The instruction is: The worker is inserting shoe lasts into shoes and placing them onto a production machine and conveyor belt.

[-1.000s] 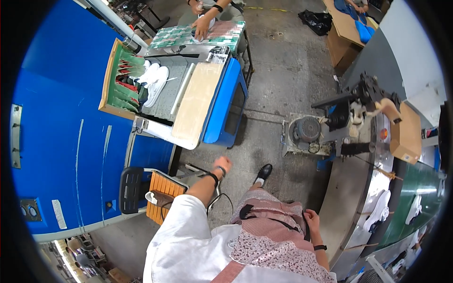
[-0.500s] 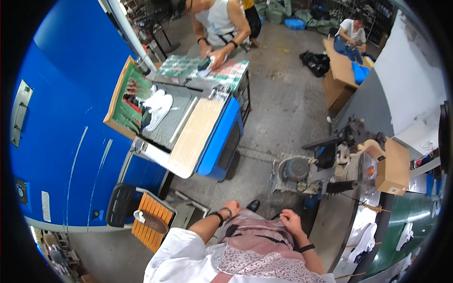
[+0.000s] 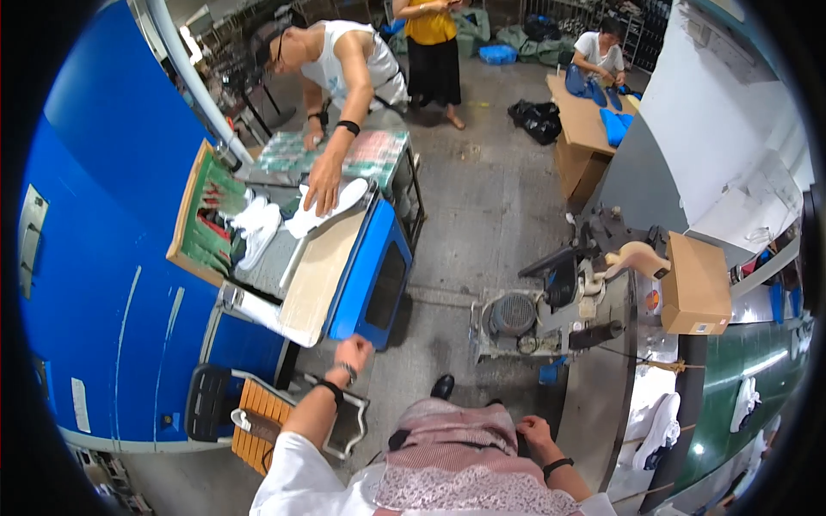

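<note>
My left hand (image 3: 352, 353) is raised near the front edge of the tan work surface (image 3: 311, 297). Its fingers are curled in, and nothing shows in them. By my apron (image 3: 456, 430) hangs my right hand (image 3: 537, 432), empty, with loosely bent fingers a little apart. A white shoe (image 3: 351, 196) lies at the far end of the work surface under a co-worker's hand (image 3: 323, 185). More white shoes (image 3: 261, 236) sit to its left, beside a wood-framed opening with green strips (image 3: 194, 215).
A blue machine (image 3: 120, 258) fills the left side. A chair with orange slats (image 3: 255, 430) holds a brown shoe. On the right stand a motor (image 3: 514, 315), a cardboard box (image 3: 695, 284) and a green belt (image 3: 731, 408) with white shoes. Other people are farther back.
My left hand has moved forward and left, away from my apron toward the work surface. My right hand has lowered. The co-worker has reached forward, placing a hand on a white shoe.
</note>
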Motion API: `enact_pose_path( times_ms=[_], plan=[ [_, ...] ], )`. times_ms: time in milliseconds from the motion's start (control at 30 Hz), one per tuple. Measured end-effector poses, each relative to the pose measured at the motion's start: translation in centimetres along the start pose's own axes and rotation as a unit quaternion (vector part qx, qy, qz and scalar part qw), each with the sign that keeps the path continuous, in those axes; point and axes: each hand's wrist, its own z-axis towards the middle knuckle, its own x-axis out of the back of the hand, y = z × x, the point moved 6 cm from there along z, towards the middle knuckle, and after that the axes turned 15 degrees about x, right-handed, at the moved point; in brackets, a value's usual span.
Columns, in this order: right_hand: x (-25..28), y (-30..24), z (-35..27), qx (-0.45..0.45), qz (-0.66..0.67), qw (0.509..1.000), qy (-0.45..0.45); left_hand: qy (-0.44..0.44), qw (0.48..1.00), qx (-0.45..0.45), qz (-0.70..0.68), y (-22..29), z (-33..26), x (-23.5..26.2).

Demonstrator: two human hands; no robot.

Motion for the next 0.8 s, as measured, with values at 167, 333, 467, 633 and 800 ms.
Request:
enact_pose_path(
  times_ms=[167,333,467,633,800],
  plan=[
    [0.8,1.8,-3.4,-0.084,0.106,0.989,0.059,0.139,0.988,0.024,-0.069,1.8,6.6,8.6],
    [1.0,2.2,-7.5,-0.041,0.083,0.990,0.110,0.267,0.958,0.090,-0.047,3.9,16.8,19.0],
    [1.8,3.6,-12.2,-0.106,-0.009,0.985,0.138,0.184,0.971,0.153,-0.015,7.5,23.8,22.7],
    [1.9,5.5,-17.6,-0.179,0.104,0.961,0.184,0.182,0.969,0.128,0.104,12.2,26.3,21.7],
    [1.8,8.3,-17.7,-0.181,-0.005,0.973,0.144,0.282,0.952,0.045,0.111,12.0,23.4,19.4]
  ],
)
